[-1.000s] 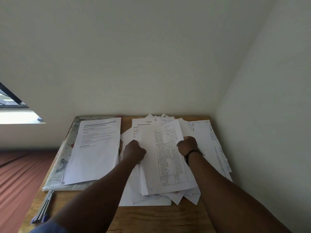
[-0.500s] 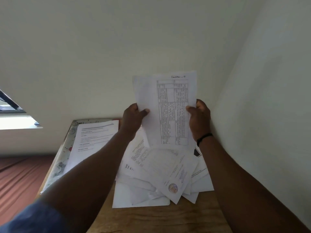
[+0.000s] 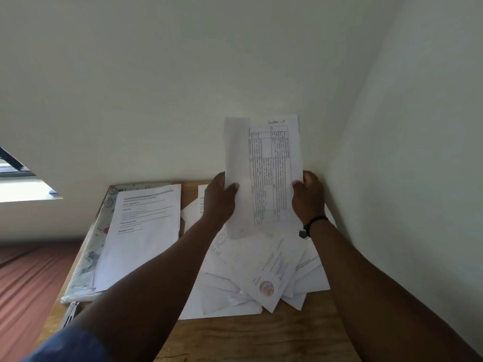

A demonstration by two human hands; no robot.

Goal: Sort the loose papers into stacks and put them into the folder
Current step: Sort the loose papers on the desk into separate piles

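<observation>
Papers: we hold one tabled sheet [image 3: 264,176] upright between both hands, above the loose pile [image 3: 261,273]. Our left hand [image 3: 219,202] grips its left edge, thumb across the front; our right hand [image 3: 308,197] pinches its right edge. Left of our left hand, a sorted stack [image 3: 141,236] lies on the folder [image 3: 86,259].

You hold a table-printed sheet [image 3: 264,176] upright at twelve o'clock, above the loose pile [image 3: 261,273] fanned untidily on the desk. At nine o'clock of that pile a neat stack [image 3: 141,239] lies on the patterned folder [image 3: 88,259].
</observation>
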